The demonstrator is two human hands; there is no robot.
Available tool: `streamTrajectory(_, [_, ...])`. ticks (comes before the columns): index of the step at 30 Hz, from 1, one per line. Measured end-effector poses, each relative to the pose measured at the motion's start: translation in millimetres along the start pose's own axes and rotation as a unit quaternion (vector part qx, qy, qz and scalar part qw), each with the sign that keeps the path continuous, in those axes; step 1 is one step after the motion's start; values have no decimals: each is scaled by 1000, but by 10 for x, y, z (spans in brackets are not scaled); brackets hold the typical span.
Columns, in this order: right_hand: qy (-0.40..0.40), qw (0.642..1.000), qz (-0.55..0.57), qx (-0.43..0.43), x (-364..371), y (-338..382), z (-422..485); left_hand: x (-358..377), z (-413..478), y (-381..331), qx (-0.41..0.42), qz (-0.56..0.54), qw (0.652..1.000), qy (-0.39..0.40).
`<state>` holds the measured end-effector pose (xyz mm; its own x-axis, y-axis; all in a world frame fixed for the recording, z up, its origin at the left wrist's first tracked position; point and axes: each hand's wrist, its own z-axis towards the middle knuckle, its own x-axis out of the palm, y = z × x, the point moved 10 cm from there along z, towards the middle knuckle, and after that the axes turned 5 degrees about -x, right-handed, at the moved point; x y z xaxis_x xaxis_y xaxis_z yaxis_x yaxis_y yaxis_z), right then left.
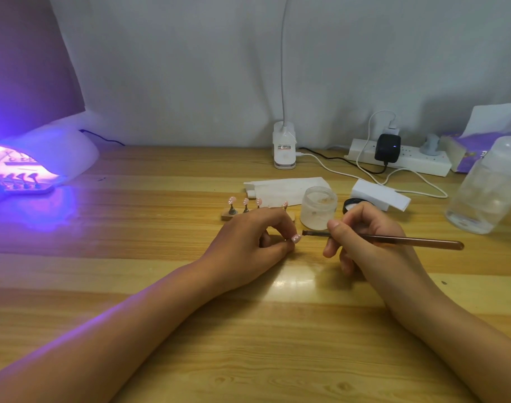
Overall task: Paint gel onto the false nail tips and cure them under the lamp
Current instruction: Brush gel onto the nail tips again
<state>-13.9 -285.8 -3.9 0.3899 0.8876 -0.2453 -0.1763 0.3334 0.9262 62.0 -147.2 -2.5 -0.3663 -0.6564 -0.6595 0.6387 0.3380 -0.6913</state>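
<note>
My left hand (254, 237) pinches a small pink false nail tip (296, 238) just above the wooden table. My right hand (364, 234) grips a brown brush (399, 239); its dark bristle end points left and sits a little right of the tip. Behind my left hand stands a wooden holder (228, 217) with several pink nail tips (232, 200) on small stands. An open frosted gel jar (319, 207) is just behind the brush end. The white curing lamp (45, 158) glows purple at the far left, with more tips on stands inside it.
A black jar lid (351, 203) and white blocks (382, 194) lie behind my right hand. A clip desk lamp (284, 149), a power strip (408, 158) with cables, a tissue pack (463, 152) and a clear bottle (486, 187) stand along the back and right.
</note>
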Motion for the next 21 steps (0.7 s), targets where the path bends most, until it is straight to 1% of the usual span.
streamTrajectory(2, [8,1000,18,1,14,4,-2,1,2,3,-1,1,1000,1])
streamTrajectory(4, [34,999,29,-2,71,18,-9,-2,5,5,-1,5,1000,1])
streamTrajectory(7, [62,998,13,-4,135,16,-18,-4,9,11,-3,10,1000,-1])
streamTrajectory(18, [12,1000,-1,-7,37,17,5,-1,13,19,-1,12,1000,0])
streamTrajectory(21, [12,1000,7,-8,27,21,3,4,15,25,-3,10,1000,2])
